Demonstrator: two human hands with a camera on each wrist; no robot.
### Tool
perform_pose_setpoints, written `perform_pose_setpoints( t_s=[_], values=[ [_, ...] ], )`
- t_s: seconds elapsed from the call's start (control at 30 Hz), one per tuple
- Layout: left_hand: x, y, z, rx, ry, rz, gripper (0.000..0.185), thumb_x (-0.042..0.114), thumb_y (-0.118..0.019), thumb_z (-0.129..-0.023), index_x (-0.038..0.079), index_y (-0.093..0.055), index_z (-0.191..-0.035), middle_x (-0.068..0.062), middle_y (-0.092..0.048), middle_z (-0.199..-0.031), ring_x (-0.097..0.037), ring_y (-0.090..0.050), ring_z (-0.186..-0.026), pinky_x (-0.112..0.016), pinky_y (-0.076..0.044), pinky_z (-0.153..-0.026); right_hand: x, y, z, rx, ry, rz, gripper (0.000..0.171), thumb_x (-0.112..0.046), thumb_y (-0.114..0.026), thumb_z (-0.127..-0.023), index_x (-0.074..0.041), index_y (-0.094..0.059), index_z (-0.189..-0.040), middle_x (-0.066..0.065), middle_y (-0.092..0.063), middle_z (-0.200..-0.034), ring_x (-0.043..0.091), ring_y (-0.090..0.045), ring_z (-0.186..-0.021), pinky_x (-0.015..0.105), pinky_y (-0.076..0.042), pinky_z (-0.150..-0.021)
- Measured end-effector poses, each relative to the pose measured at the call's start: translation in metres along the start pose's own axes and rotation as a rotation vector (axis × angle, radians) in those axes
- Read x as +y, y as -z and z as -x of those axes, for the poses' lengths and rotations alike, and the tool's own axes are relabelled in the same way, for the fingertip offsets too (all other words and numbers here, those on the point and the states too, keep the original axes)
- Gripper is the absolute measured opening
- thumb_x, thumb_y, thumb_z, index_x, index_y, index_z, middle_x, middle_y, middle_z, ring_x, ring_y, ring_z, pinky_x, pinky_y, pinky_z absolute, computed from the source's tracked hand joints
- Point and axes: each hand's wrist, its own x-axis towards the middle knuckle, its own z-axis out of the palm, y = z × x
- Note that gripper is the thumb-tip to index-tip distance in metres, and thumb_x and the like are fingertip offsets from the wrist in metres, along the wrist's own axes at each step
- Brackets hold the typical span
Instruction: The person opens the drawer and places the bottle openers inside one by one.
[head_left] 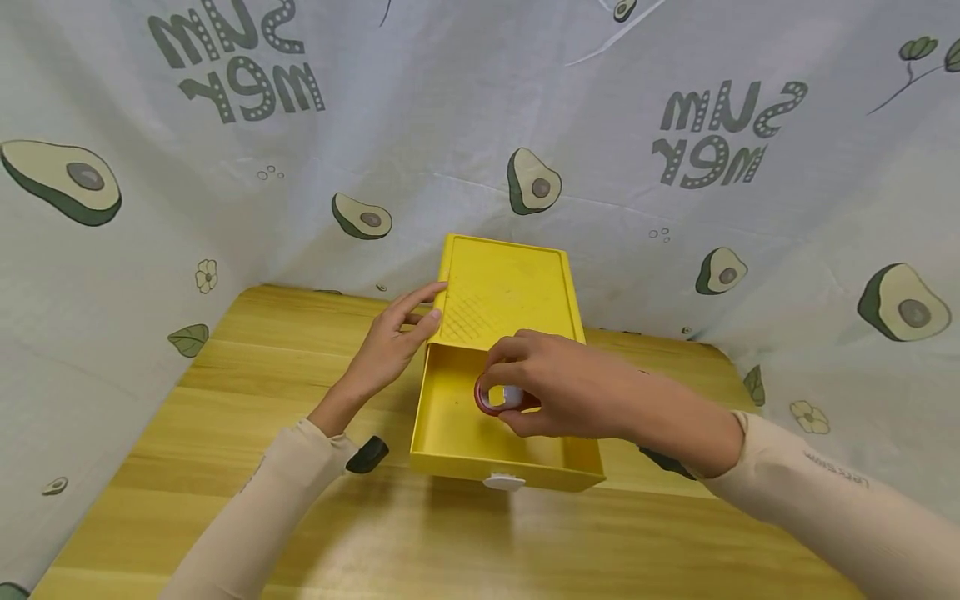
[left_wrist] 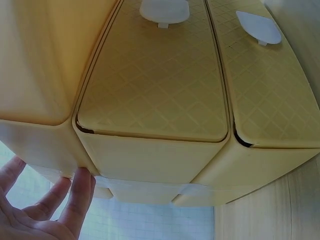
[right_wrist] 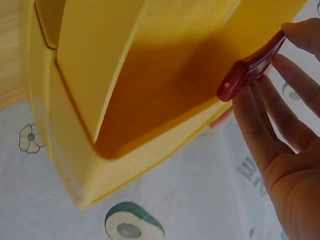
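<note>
- Right hand (head_left: pixel 558 392) over open yellow drawer (head_left: pixel 457 425), fingers pinched on red ring (head_left: pixel 491 398); ring upright, hanging just above drawer floor, directly beneath hand.
- Left hand (head_left: pixel 393 342) flat-fingered, touching left edge of yellow box (head_left: pixel 510 287) on tabletop (head_left: pixel 247 392); farther from ring.

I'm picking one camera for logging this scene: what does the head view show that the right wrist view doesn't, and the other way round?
Only the head view shows the left hand touching the yellow box's left edge, the white knob on the open drawer, and the wooden table. Only the right wrist view shows the drawer's underside and the ring edge-on. Both show the right hand pinching the red ring over the drawer, and the avocado-print cloth.
</note>
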Motion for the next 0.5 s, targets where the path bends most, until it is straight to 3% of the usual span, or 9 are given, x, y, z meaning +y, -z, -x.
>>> perform_pose_setpoints(
  t_s=[0.13, 0.5],
  values=[
    [0.001, -0.001, 0.000, -0.006, 0.011, -0.003, 0.045, 0.041, -0.051, -0.104, 0.037, -0.047, -0.148, -0.003, -0.048, -0.146, -0.028, -0.058, -0.114, -0.048, -0.052, -0.089, -0.002, -0.004, -0.011, -0.057, -0.002, -0.037, 0.018, -0.021, -0.077, -0.087, -0.018, -0.074, -0.104, 0.000, -0.067, -0.107, 0.014, -0.058, -0.093, 0.024, -0.052, -0.078],
    [0.002, 0.001, 0.001, -0.010, 0.021, -0.016, 0.045, 0.043, -0.050, -0.103, 0.040, -0.046, -0.148, -0.002, -0.047, -0.146, -0.027, -0.057, -0.114, -0.043, -0.051, -0.087, -0.002, -0.015, -0.026, -0.081, 0.028, -0.050, 0.020, -0.020, -0.077, -0.088, -0.017, -0.074, -0.108, 0.002, -0.067, -0.108, 0.017, -0.060, -0.098, 0.028, -0.052, -0.085]
  ],
)
